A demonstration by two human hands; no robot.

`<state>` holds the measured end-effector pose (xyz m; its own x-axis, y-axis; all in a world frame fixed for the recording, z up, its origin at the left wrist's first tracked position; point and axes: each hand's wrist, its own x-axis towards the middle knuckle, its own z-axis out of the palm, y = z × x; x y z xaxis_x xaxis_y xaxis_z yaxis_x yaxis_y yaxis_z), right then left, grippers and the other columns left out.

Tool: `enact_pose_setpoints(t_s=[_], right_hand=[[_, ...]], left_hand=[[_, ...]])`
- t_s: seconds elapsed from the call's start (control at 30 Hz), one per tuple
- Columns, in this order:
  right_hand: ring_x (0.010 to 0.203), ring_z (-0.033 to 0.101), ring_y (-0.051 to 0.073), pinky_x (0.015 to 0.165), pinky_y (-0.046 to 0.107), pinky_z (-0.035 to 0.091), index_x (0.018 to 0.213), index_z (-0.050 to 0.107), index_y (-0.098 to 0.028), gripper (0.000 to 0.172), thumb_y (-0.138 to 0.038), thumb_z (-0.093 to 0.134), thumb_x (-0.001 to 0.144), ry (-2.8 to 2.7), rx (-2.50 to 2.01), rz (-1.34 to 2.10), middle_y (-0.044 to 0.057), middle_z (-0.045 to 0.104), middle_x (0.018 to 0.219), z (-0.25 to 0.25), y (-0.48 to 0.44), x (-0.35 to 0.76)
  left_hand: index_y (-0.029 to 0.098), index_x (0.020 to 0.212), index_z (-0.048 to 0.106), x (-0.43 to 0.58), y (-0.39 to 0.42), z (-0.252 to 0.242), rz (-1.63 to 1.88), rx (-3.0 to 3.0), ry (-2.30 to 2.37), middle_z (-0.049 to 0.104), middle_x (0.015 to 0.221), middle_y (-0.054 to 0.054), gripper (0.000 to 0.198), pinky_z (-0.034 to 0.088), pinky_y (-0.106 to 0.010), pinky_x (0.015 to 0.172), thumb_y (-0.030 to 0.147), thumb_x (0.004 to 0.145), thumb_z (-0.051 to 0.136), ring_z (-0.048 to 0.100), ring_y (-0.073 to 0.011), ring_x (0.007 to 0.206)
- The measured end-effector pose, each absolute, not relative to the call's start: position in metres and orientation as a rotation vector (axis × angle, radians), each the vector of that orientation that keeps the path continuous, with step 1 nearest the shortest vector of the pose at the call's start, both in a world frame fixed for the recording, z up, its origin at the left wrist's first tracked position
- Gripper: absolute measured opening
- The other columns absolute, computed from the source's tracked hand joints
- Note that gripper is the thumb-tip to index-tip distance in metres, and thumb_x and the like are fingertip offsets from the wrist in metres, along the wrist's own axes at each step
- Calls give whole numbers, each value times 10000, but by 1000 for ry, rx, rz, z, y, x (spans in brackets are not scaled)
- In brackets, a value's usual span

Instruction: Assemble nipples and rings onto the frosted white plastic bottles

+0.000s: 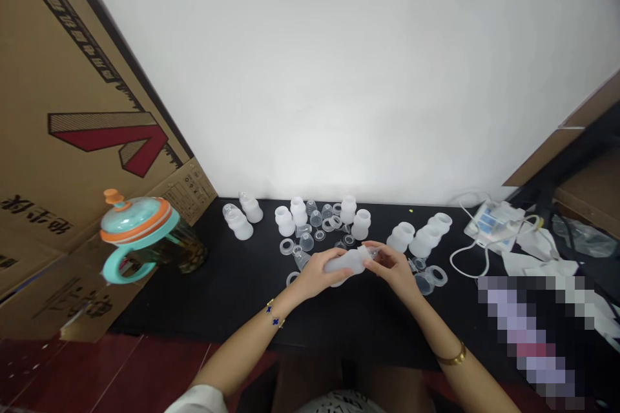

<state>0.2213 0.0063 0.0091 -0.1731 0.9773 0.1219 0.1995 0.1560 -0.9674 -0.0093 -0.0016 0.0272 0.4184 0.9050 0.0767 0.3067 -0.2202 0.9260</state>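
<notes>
"At the left end, what stood by the carton (97,77)?"

"A jug (138,227), turquoise, its lid edged in orange, on the black table (217,310)."

"And right of the jug?"

"Two capped bottles (238,222), close together near the wall (368,77). Next came two uncapped bottles (285,222), upright, with clear caps (306,242) and rings (287,246) strewn beside and in front of them."

"Where was the left hand (317,275)?"

"In front of those loose parts, with a bracelet (275,321) on its wrist. It was wrapped round the white bottle (343,264), which lay on its side between the two hands, its mouth end to the right. Behind, near the wall, another pair (361,224) stood upright."

"What did the right hand (396,269) do?"

"Its thumb and fingers were closed on a clear piece (372,251) at the mouth of that bottle. How far on the piece sat, nobody could tell, for the fingers hid it. A gold bangle (453,356) circled the wrist."

"Farther right?"

"Three more bottles (400,237) clustered behind the right hand, with a wide ring (436,275) nearer the edge. Last came a looped white cable (467,273) and crumpled paper (537,266)."
</notes>
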Motion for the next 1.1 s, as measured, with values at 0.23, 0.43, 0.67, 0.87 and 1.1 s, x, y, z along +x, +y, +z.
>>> enact_pose_setpoints(t_s=[0.23,0.43,0.67,0.87,1.1], right_hand=[[586,483,151,507,274,409,1103,715,-206,453,-517,765,777,-1516,-1147,1138,10,600,720,7,6,220],[597,482,144,500,258,399,1079,715,-201,416,-505,751,796,-1493,-1114,1176,10,604,738,6,7,218],[618,519,143,476,238,424,1177,670,-221,463,-490,739,806,-1468,-1031,1271,30,640,835,3,8,216],[666,541,137,499,245,455,1288,599,-255,579,-410,792,764,-1516,-970,1317,70,652,1104,1,8,214],[709,562,154,534,249,454,1280,630,-250,548,-379,795,774,-1647,-1017,1226,42,677,996,0,7,213]], left_hand=[[184,1148,692,-9,-1,28,798,1718,985,708,1036,-57,417,455,-281,747,479,856,664,630,-216,880],[161,1106,698,-6,-3,25,749,1661,897,719,969,-59,407,429,-256,675,478,851,676,617,-186,798],[146,1070,711,-4,-3,20,760,1560,838,723,953,-66,407,457,-266,710,467,822,728,637,-189,811],[144,1135,686,-4,0,14,863,1358,733,734,1069,-111,420,501,-315,821,413,820,753,680,-254,971],[144,1125,663,-3,3,9,921,1299,697,733,1095,-123,423,512,-353,882,368,790,792,684,-285,1037]])
